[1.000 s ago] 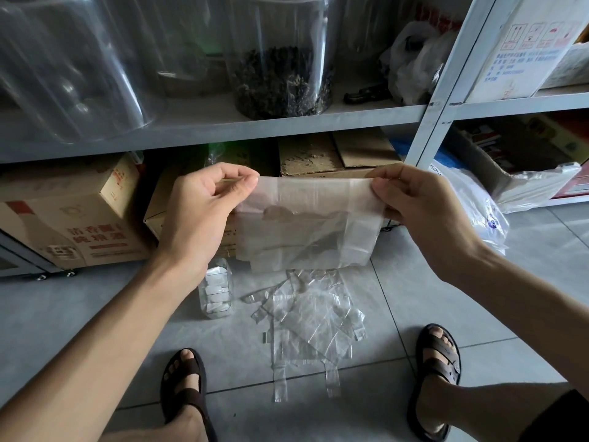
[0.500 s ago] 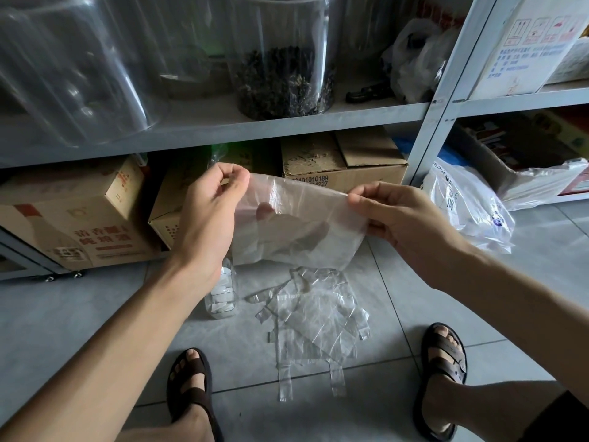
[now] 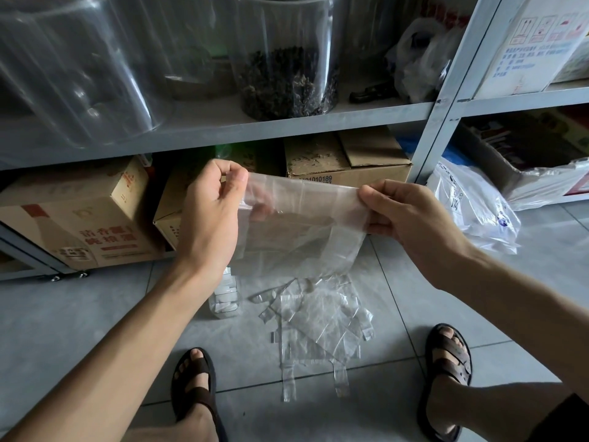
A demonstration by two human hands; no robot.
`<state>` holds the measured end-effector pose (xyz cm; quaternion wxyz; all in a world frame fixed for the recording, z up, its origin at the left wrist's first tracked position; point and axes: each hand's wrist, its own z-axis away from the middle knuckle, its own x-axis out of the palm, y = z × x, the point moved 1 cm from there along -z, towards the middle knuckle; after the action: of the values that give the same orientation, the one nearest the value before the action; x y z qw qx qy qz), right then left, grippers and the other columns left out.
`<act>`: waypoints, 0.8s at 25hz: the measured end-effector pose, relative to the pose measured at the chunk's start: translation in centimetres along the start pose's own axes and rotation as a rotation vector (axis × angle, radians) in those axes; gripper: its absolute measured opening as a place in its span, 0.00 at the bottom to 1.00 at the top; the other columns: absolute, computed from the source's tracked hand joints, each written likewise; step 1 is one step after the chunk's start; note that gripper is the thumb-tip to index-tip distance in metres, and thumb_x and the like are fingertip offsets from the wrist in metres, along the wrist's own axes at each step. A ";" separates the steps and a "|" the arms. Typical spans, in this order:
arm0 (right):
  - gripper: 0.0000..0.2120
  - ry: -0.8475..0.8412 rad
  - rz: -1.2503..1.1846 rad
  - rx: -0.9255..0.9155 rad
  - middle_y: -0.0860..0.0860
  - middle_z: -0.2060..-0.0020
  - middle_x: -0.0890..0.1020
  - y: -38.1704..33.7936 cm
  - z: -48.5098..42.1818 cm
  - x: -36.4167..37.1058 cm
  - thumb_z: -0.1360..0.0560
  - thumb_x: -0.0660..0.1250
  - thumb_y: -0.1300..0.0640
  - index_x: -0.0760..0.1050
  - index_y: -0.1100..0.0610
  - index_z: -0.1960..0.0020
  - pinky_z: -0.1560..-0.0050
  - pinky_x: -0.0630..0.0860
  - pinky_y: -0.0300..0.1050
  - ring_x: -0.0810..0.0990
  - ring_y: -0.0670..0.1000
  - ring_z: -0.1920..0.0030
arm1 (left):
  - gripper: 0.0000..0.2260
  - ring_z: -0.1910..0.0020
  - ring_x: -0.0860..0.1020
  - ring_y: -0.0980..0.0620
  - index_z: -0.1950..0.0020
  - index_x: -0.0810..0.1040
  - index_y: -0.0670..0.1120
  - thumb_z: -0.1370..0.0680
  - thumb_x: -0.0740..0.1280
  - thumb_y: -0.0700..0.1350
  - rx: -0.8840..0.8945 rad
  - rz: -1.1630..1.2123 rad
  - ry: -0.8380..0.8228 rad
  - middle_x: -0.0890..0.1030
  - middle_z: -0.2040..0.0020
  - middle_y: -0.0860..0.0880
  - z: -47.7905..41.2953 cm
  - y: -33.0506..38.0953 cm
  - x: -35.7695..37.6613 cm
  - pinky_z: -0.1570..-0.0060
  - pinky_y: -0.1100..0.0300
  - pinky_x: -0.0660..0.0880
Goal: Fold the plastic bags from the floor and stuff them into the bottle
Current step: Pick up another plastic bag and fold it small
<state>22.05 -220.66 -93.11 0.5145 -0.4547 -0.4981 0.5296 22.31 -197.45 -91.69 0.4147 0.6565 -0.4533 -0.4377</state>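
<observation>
Bag handling is at the stretch stage: one thin clear plastic bag [image 3: 302, 224] hangs in the air between both hands. The left grip [image 3: 210, 218] pinches the bag's upper left corner between its thumb and curled fingers. The right grip [image 3: 411, 218] pinches the upper right corner in the same way. The top edge runs nearly taut from one grip to the other, and the rest of the bag hangs loose below it.

Below the hands, two feet in brown sandals, the left sandal [image 3: 194, 387] and the right sandal [image 3: 449, 362], stand apart on the grey tiled floor [image 3: 79, 330]. Between them, a little farther out, a flat pile of clear bags [image 3: 318, 327] lies on the tiles with the handle strips pointing toward the feet. A clear bottle [image 3: 224, 298] stands upright just left of the pile, partly hidden by the left wrist; white folded material shows inside it.

Farther back, cardboard boxes [image 3: 79, 218] sit on the floor under a grey metal shelf [image 3: 223, 132]. A crumpled printed bag [image 3: 471, 212] lies to the right. On the shelf stands a clear jar [image 3: 287, 74] holding dark dried material.
</observation>
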 end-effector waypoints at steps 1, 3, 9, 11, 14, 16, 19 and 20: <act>0.09 -0.019 -0.011 0.000 0.56 0.55 0.85 0.0 0.0 0.1 0.21 0.66 0.57 0.80 0.63 0.49 0.48 0.82 0.46 0.85 0.54 0.53 | 0.09 0.65 0.82 0.45 0.50 0.73 0.37 0.15 0.58 0.40 -0.009 0.007 0.014 0.84 0.63 0.44 0.0 0.0 0.0 0.60 0.61 0.78; 0.11 -0.067 -0.019 0.000 0.56 0.53 0.86 0.2 0.2 0.4 0.23 0.68 0.57 0.80 0.64 0.46 0.48 0.82 0.45 0.86 0.53 0.50 | 0.08 0.66 0.82 0.48 0.53 0.73 0.43 0.15 0.59 0.41 -0.014 0.003 0.035 0.84 0.64 0.47 0.0 0.1 0.1 0.60 0.62 0.77; 0.10 -0.037 -0.003 -0.016 0.57 0.55 0.87 0.3 0.2 0.8 0.22 0.67 0.59 0.79 0.67 0.48 0.50 0.82 0.46 0.86 0.55 0.52 | 0.10 0.61 0.78 0.53 0.57 0.72 0.52 0.16 0.60 0.45 -0.022 -0.037 0.074 0.78 0.66 0.57 -0.2 -0.5 0.0 0.54 0.58 0.73; 0.10 -0.024 -0.042 -0.007 0.56 0.57 0.86 0.1 0.1 0.8 0.20 0.65 0.60 0.78 0.67 0.48 0.55 0.82 0.43 0.86 0.54 0.55 | 0.10 0.63 0.73 0.61 0.57 0.73 0.52 0.16 0.62 0.45 -0.033 -0.061 0.085 0.76 0.65 0.60 -0.1 -0.3 0.0 0.57 0.68 0.69; 0.11 -0.012 -0.028 -0.027 0.57 0.57 0.86 0.1 -0.1 0.6 0.19 0.64 0.60 0.77 0.69 0.47 0.55 0.82 0.43 0.86 0.53 0.56 | 0.08 0.59 0.73 0.59 0.58 0.77 0.52 0.19 0.66 0.49 -0.095 -0.006 0.012 0.76 0.61 0.56 -0.4 -0.2 -0.7 0.55 0.64 0.69; 0.12 -0.010 0.001 -0.049 0.58 0.56 0.85 0.0 -0.2 0.3 0.18 0.63 0.60 0.76 0.70 0.47 0.56 0.81 0.42 0.86 0.53 0.56 | 0.07 0.56 0.77 0.54 0.56 0.81 0.52 0.22 0.70 0.53 -0.138 0.012 -0.122 0.80 0.60 0.53 -0.6 0.0 -1.6 0.52 0.57 0.71; 0.11 -0.025 0.090 -0.101 0.56 0.59 0.86 -0.1 -0.1 0.1 0.18 0.63 0.60 0.78 0.67 0.51 0.57 0.80 0.40 0.85 0.52 0.58 | 0.10 0.56 0.82 0.57 0.53 0.83 0.51 0.29 0.73 0.54 -0.141 -0.106 -0.310 0.85 0.59 0.52 -0.6 1.0 -2.5 0.52 0.65 0.75; 0.10 -0.031 0.131 -0.120 0.54 0.60 0.86 -0.1 0.0 0.2 0.19 0.63 0.60 0.79 0.65 0.53 0.57 0.80 0.39 0.85 0.51 0.59 | 0.11 0.55 0.83 0.57 0.52 0.84 0.51 0.31 0.74 0.54 -0.130 -0.159 -0.351 0.86 0.58 0.52 -0.7 1.2 -2.5 0.50 0.65 0.76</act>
<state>22.06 -220.48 -93.04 0.4426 -0.5080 -0.5060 0.5385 22.13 -195.22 -89.87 0.3347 0.5757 -0.4363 -0.6051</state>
